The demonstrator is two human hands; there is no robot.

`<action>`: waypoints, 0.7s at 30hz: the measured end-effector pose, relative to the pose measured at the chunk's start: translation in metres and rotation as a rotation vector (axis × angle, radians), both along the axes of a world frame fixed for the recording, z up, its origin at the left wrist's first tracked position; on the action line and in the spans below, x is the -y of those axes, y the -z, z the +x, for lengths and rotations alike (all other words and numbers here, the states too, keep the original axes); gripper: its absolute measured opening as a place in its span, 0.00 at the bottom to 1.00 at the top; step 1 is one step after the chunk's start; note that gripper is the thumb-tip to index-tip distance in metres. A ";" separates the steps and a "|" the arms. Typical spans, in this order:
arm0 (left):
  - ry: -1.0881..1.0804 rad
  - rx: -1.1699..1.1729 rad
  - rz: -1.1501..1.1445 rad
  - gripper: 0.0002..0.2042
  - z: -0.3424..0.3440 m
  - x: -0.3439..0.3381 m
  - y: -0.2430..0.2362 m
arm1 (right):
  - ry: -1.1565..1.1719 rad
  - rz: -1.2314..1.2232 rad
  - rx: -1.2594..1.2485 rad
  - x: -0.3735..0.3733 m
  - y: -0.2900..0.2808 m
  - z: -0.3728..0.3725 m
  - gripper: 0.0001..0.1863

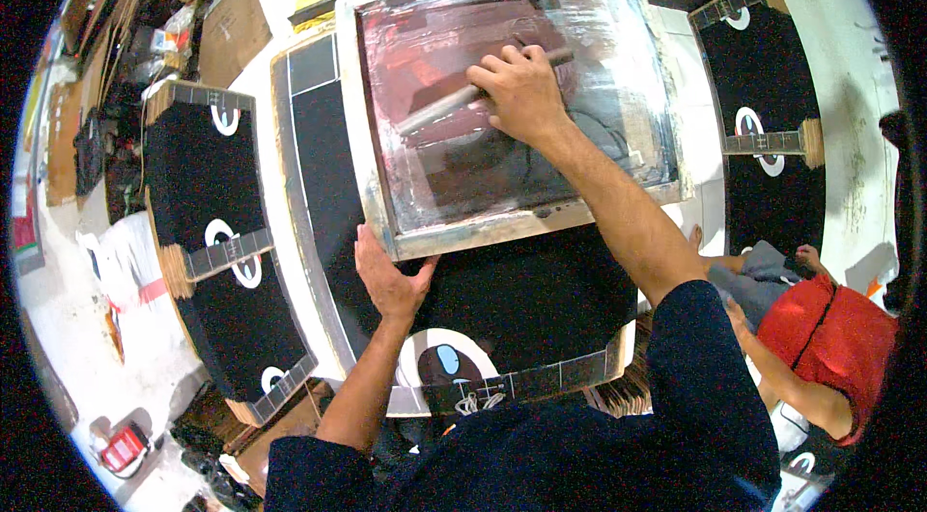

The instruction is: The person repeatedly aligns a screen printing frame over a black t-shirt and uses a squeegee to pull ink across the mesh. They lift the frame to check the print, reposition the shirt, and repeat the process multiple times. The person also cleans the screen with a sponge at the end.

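Observation:
A metal-framed printing screen [637,58] lies over a black board [531,300] in the middle of the view. Its mesh is smeared with dark red ink. My right hand [521,92] grips a long squeegee [435,107] that lies slantwise across the mesh. My left hand [386,276] presses flat with spread fingers against the near left corner of the frame [406,242]. Below it the board shows a white oval print with a blue spot [446,358].
Black printing boards stand to the left [208,184] and right [763,68], each with white oval prints. Another person in a red top [835,338] crouches at the lower right. Cardboard [232,29] and clutter lie at the upper left; a red object [124,447] sits on the floor.

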State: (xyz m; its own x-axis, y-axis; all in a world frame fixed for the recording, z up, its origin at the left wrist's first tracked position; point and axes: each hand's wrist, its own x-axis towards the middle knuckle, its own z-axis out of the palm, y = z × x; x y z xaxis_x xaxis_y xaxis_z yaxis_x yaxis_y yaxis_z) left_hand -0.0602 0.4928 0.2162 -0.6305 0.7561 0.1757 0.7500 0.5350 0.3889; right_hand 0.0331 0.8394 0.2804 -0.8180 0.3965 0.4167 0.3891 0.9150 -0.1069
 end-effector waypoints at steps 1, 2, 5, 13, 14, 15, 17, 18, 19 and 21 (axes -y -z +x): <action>-0.006 -0.004 -0.016 0.59 0.000 0.000 0.001 | 0.026 -0.032 0.049 -0.002 0.002 -0.003 0.24; -0.004 -0.010 -0.030 0.59 0.001 0.001 0.001 | 0.052 -0.042 0.046 -0.002 0.005 -0.007 0.23; 0.011 0.004 -0.030 0.60 0.001 0.001 0.002 | 0.069 -0.006 0.001 -0.012 0.004 -0.022 0.22; 0.029 -0.008 -0.019 0.61 0.004 -0.002 0.002 | 0.230 0.032 -0.005 -0.074 0.012 -0.043 0.21; 0.022 -0.006 -0.026 0.61 0.005 -0.002 0.001 | 0.264 0.036 0.004 -0.071 0.015 -0.038 0.20; 0.009 -0.009 -0.027 0.61 0.005 -0.002 0.001 | 0.330 0.013 0.023 -0.064 0.017 -0.033 0.20; 0.015 -0.009 -0.026 0.61 0.006 -0.003 0.000 | 0.438 0.014 0.001 -0.048 0.014 -0.024 0.20; 0.012 0.001 -0.023 0.61 0.006 -0.004 -0.001 | 0.469 -0.024 0.051 -0.034 0.011 -0.022 0.19; 0.004 0.013 -0.015 0.60 0.006 -0.005 -0.002 | 0.492 -0.019 0.055 -0.018 0.006 -0.019 0.19; 0.012 0.013 -0.001 0.60 0.007 -0.005 -0.006 | 0.490 -0.035 0.112 0.018 -0.005 -0.009 0.18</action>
State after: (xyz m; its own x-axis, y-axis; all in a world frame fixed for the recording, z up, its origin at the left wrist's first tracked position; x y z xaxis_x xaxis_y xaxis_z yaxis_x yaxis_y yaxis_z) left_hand -0.0534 0.4981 0.2218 -0.6239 0.7635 0.1669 0.7511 0.5268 0.3979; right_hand 0.0240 0.8216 0.2854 -0.5714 0.7572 0.3164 0.7827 0.6187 -0.0673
